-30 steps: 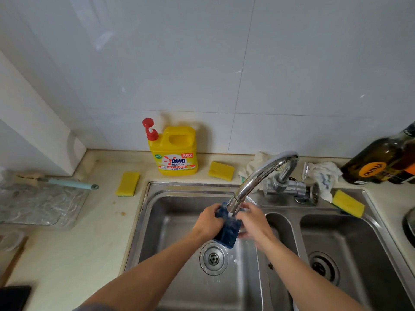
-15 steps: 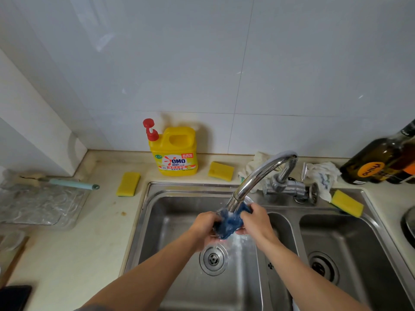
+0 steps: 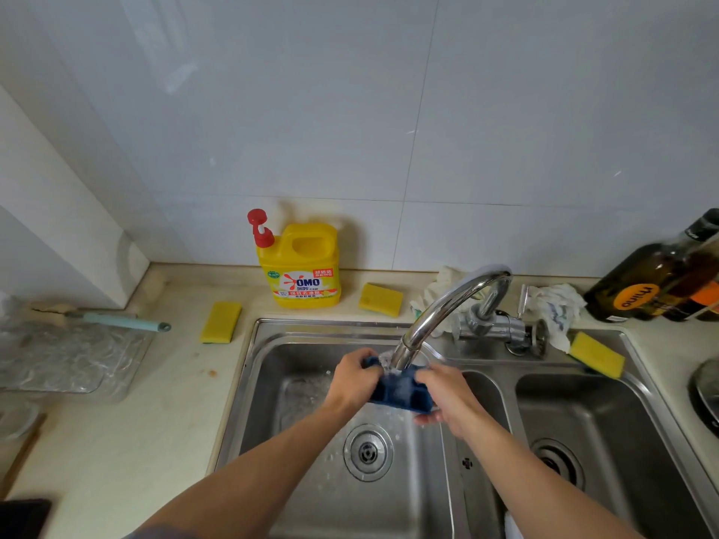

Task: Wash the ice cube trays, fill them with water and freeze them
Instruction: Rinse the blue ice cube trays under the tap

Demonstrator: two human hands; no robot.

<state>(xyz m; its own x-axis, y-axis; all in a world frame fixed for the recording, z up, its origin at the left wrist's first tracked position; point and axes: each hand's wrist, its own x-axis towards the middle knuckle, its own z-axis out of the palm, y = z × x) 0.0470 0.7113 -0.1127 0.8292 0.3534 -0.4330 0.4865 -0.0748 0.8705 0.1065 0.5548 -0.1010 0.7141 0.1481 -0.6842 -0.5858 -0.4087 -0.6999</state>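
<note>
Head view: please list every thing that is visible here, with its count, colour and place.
ice cube tray: 1, dark blue, under the faucet spout, above the left basin
faucet: 1, chrome, behind the sink
sink: 1, steel, two basins
detergent bottle: 1, yellow with red pump, against the wall
sponges: 3, yellow; one left of the sink, one behind it, one on its right rim
cloths: white, crumpled, around the faucet base
bottles: at least 2, dark, far right counter
teal-handled tool: 1, left counter
clear plastic tray: 1, far left
left hand: grips the tray's left end
right hand: grips its right end
</note>
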